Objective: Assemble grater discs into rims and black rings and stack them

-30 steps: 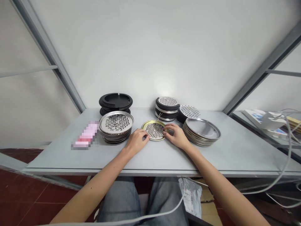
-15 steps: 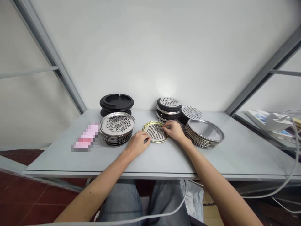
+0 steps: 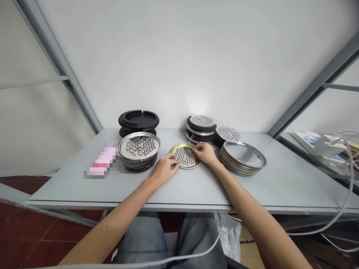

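We record one round perforated steel disc (image 3: pixel 185 157) with a gold-coloured rim, lying flat on the pale grey tabletop (image 3: pixel 179 190), punched holes facing up, positioned between a stack of perforated steel discs (image 3: pixel 139 148) and a stack of plain steel plates (image 3: pixel 242 158).

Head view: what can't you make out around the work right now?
Gold-rimmed perforated disc: upper right part hidden by the right hand.
Pink packet: blurred into blocks, unreadable.
Black ring stack: lower part hidden by the silver stack.
Plastic bag: label too small to read.
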